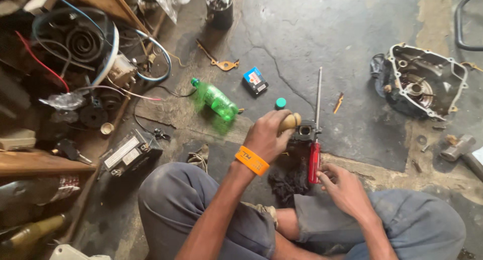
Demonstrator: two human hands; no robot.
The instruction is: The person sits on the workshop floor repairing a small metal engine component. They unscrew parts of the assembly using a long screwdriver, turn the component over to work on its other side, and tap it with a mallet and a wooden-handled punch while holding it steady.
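I sit cross-legged on a concrete floor. My left hand [269,134], with an orange wristband, is closed around a tool with a tan wooden handle [290,121], held over a small dark metal part [305,131] on the floor. My right hand [343,185] rests lower right, its fingertips touching the red handle of a long screwdriver [315,157]. The screwdriver's steel shaft points away from me, past the dark part. A black rag [288,179] lies between my knees, under the part.
A green plastic bottle [215,100] lies on its side, with a green cap [280,103] and a small blue box [255,81] nearby. An engine cover [421,81] sits at right, a hammer head [457,147] below it. Cables, coils and a black battery [130,152] crowd the left.
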